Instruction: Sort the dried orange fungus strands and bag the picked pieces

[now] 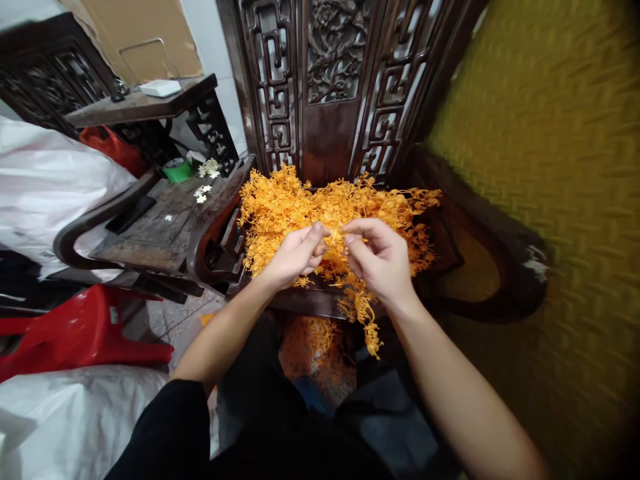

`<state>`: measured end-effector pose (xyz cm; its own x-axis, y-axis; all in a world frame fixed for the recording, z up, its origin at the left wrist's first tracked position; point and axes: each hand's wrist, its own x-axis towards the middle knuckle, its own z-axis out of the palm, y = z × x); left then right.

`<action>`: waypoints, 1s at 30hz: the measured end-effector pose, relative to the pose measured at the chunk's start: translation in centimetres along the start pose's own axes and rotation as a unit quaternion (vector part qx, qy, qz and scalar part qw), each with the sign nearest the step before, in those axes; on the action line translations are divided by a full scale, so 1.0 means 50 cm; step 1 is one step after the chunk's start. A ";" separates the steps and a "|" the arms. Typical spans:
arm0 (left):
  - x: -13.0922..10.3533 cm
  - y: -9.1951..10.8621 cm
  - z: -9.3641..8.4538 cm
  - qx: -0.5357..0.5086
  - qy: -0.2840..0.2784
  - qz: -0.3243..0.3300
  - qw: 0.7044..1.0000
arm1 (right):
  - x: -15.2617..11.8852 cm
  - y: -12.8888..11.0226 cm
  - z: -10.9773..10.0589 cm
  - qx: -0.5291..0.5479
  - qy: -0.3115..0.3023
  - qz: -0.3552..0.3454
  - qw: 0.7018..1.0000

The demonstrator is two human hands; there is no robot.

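A wide heap of orange plastic flower sprigs (280, 207) covers the seat of a dark carved wooden chair (330, 130). In front of it, my left hand (303, 250) is closed, thumb against the fingers, at a small piece of the orange sprigs. My right hand (375, 257) pinches the same piece from the other side, fingertips close to the left ones. Between the two hands the piece looks yellowish and blurred. Below my right hand a strand of orange sprig (367, 313) hangs over the seat's front edge.
A wooden side chair (155, 230) at left bears green tape (179, 170) and pale flower pieces (203, 193). A red plastic stool (95, 330) and white sacks (55, 187) stand further left. Between my legs sits a bag with orange pieces (315, 347). A yellow woven surface (550, 147) rises at right.
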<state>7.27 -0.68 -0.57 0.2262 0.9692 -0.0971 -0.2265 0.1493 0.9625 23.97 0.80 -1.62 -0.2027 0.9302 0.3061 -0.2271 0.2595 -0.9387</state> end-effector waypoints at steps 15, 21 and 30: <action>-0.003 -0.015 0.000 0.428 0.049 0.209 0.878 | 0.000 -0.001 0.005 -0.032 -0.049 0.043 0.997; -0.009 -0.027 -0.001 0.506 0.074 0.252 0.821 | 0.002 -0.003 0.002 -0.043 -0.049 0.061 0.996; -0.039 -0.007 0.025 0.538 0.035 0.274 0.796 | 0.011 -0.023 -0.014 0.147 -0.033 0.172 0.974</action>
<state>8.08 -2.84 -0.40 0.3107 0.8456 0.4342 0.6792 -0.5170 0.5209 24.77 1.20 -0.50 -0.3736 0.9276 0.0013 -0.3957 -0.1581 -0.9046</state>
